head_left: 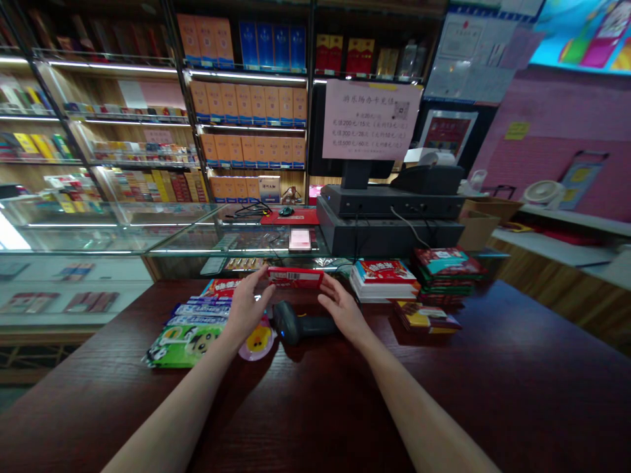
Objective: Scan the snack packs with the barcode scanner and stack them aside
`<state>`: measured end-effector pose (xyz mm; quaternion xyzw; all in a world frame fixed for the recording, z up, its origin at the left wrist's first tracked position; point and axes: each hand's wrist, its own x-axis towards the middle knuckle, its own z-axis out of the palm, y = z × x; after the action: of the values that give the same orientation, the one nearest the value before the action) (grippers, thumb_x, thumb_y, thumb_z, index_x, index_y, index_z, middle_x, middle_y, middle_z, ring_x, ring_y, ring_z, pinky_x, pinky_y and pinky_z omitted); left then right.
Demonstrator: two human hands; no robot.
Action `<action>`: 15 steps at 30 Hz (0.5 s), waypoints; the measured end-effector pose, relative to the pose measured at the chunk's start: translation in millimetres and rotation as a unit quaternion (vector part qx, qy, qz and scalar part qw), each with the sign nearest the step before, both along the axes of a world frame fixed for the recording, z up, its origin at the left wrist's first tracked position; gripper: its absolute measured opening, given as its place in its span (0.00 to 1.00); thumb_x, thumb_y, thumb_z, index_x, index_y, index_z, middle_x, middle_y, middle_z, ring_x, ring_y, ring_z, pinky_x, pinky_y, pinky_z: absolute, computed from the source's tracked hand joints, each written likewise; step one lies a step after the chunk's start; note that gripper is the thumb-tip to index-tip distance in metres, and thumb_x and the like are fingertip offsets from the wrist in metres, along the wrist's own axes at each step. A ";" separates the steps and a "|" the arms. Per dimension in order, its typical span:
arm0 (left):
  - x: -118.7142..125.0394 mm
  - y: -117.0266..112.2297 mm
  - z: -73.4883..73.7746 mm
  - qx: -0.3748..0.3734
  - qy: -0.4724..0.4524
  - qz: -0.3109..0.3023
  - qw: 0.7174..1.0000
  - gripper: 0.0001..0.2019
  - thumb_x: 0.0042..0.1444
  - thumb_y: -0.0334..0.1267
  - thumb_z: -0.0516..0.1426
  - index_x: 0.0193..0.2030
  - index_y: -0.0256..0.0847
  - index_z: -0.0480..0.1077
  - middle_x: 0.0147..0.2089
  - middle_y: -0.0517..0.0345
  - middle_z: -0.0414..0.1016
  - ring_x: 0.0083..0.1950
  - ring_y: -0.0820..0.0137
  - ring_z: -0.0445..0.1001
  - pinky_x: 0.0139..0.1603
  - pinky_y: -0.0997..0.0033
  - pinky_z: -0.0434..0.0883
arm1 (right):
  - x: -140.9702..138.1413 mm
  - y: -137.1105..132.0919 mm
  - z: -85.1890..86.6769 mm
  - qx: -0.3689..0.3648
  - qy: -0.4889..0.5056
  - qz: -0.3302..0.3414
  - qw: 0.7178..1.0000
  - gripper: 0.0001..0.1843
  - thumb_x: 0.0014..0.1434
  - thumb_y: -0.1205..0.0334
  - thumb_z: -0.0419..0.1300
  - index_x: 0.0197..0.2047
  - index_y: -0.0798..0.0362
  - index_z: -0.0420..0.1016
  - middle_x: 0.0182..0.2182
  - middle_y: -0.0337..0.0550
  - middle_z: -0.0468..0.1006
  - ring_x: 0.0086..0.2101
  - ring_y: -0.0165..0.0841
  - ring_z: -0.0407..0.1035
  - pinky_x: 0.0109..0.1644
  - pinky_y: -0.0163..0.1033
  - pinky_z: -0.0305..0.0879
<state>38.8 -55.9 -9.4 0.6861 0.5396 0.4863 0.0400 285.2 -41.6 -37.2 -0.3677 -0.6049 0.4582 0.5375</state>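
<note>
Between my two hands I hold a flat red box (pixel 296 277) above the table, its barcode side turned toward me. My left hand (pixel 248 303) grips its left end, and my right hand (pixel 341 307) has its right end. Just below the box lies a black barcode scanner (pixel 300 326) with a small blue light. A round pink package with a yellow duck face (pixel 258 339) sits beside the scanner, partly behind my left hand. Left of that hand are a green panda packet (pixel 185 344), purple-and-white packets (pixel 197 310) and another red box (pixel 217 287).
White-sided red boxes (pixel 383 281) are stacked right of my hands, near a pile of packets (pixel 446 268) and yellow-brown packets (pixel 426 317). Behind stand a dark cash register (pixel 389 220), a glass counter (pixel 236 240) and shelves of boxes (pixel 251 151).
</note>
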 end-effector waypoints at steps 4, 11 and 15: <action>2.7 -3.5 3.5 -0.022 -0.041 0.005 0.999 0.23 0.60 0.46 0.56 0.61 0.43 0.69 0.57 0.51 0.78 0.56 0.60 0.77 0.60 0.56 0.71 | 1.7 0.3 2.8 -0.002 0.009 -0.010 1.000 0.34 0.55 0.51 0.66 0.64 0.46 0.66 0.60 0.51 0.73 0.61 0.44 0.67 0.66 0.55 0.61; 7.2 -5.8 4.9 -0.045 -0.118 -0.026 0.992 0.22 0.59 0.47 0.57 0.57 0.42 0.71 0.51 0.52 0.82 0.52 0.61 0.79 0.57 0.58 0.74 | -0.2 0.6 3.7 0.002 0.022 -0.033 0.999 0.34 0.55 0.48 0.66 0.63 0.47 0.68 0.61 0.52 0.72 0.61 0.45 0.67 0.64 0.55 0.64; 10.1 -5.5 3.7 -0.054 -0.168 -0.037 0.984 0.21 0.56 0.49 0.59 0.53 0.40 0.73 0.48 0.51 0.82 0.50 0.61 0.80 0.56 0.58 0.75 | 0.3 0.5 4.2 0.011 0.028 -0.047 0.998 0.28 0.55 0.48 0.65 0.57 0.49 0.71 0.58 0.52 0.75 0.58 0.43 0.71 0.64 0.53 0.65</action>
<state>49.0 -61.4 -5.7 0.6111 0.5251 0.5627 0.1848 285.6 -41.1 -33.0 -0.3770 -0.5763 0.4358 0.5795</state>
